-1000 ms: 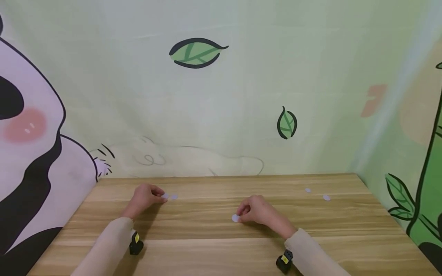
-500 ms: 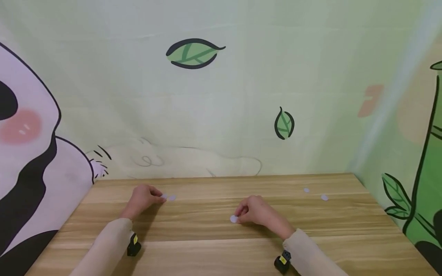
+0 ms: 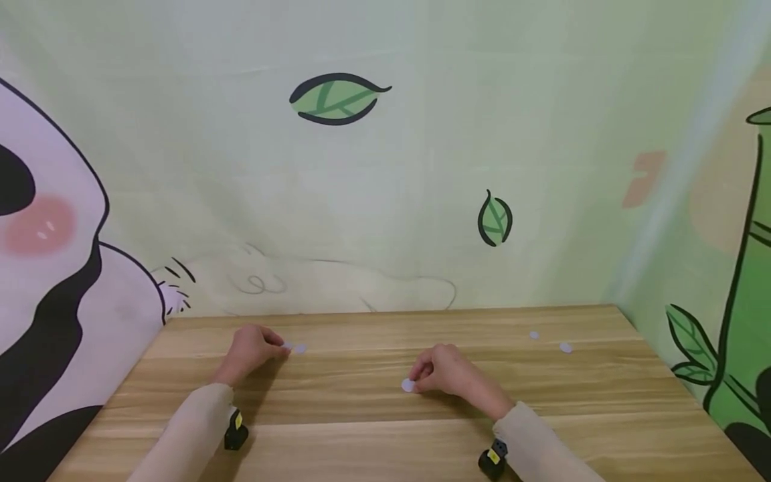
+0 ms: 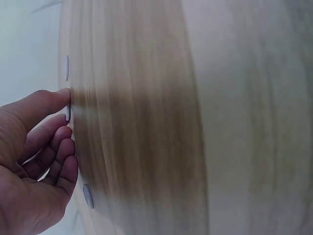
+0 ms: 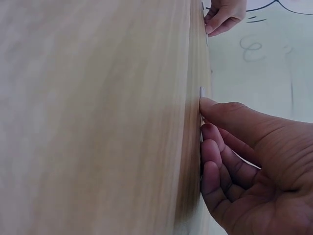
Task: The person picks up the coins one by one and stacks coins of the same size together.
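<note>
On the wooden table, several small white discs lie flat. My left hand, at the far left, pinches one white disc between thumb and fingertips, right at the tabletop. Just to its right in the head view sits another white disc. The left wrist view also has a disc beyond the curled fingers and one past the thumb. Nearer the middle, my right hand holds the edge of a white disc with its thumb and fingers, low on the wood; only a thin sliver shows in the right wrist view.
Two more white discs, one smaller-looking and one nearer, lie at the back right of the table. A pale green printed backdrop rises behind the table's far edge. Both wrists wear small black cameras.
The head view has shifted a little. Both hands stay at their discs, and the discs on the table keep their places.
</note>
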### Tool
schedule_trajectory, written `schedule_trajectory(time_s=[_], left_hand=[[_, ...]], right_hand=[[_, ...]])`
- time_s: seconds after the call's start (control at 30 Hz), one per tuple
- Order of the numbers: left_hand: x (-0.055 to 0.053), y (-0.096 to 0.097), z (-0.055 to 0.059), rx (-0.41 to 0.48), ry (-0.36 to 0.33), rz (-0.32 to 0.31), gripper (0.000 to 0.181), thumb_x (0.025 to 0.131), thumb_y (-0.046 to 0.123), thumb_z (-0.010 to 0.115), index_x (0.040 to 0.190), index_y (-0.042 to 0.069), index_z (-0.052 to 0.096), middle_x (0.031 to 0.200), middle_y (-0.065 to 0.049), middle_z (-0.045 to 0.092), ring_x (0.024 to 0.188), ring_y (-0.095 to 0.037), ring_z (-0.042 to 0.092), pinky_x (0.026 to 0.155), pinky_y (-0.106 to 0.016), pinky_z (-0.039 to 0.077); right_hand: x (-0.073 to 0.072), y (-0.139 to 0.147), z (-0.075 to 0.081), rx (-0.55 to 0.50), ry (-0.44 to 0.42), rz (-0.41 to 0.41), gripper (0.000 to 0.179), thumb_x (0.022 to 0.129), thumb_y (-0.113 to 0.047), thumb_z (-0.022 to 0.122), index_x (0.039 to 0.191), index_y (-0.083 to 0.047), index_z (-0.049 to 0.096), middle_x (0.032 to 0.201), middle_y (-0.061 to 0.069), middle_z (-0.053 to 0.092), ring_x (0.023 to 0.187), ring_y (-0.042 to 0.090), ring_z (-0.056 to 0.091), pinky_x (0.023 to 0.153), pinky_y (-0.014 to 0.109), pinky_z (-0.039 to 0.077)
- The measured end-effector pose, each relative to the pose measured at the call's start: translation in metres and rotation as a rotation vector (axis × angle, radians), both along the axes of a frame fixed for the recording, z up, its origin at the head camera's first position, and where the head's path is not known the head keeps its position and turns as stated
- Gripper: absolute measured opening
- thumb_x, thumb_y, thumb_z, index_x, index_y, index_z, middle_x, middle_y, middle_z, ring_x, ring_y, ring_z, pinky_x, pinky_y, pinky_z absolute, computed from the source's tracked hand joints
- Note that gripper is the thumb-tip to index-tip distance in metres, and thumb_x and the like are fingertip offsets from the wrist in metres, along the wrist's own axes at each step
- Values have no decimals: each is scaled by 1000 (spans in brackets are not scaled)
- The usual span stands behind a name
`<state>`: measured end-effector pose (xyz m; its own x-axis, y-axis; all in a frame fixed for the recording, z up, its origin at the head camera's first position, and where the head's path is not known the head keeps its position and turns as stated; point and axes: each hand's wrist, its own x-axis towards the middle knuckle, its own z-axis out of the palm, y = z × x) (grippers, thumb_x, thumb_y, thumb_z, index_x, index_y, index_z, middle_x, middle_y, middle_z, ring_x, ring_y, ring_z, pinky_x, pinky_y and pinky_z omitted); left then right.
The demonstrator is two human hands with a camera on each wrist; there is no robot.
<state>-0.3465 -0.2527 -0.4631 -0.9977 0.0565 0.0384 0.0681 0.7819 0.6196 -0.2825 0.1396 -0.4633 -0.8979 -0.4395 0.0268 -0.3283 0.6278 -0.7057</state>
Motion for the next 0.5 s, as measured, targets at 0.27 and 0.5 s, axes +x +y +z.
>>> schedule_trajectory(time_s=[0.27, 0.5], left_hand=[[-6, -2, -4, -3, -6, -29, 17, 80, 14, 84, 88, 1, 77, 80, -4, 74, 75, -17, 63, 66, -31, 52], [-4, -2, 1, -26, -8, -41, 17, 81, 14, 85, 88, 1, 77, 81, -4, 73, 75, -17, 62, 66, -31, 51]], right_hand=[[0, 1, 1, -4, 19, 12, 10, 79, -5, 85, 83, -8, 76, 70, -6, 65, 64, 6, 54, 58, 20, 45], [-1, 1, -1, -2, -9, 4, 11, 79, -6, 86, 84, -9, 76, 71, -6, 65, 66, 7, 55, 58, 21, 45]])
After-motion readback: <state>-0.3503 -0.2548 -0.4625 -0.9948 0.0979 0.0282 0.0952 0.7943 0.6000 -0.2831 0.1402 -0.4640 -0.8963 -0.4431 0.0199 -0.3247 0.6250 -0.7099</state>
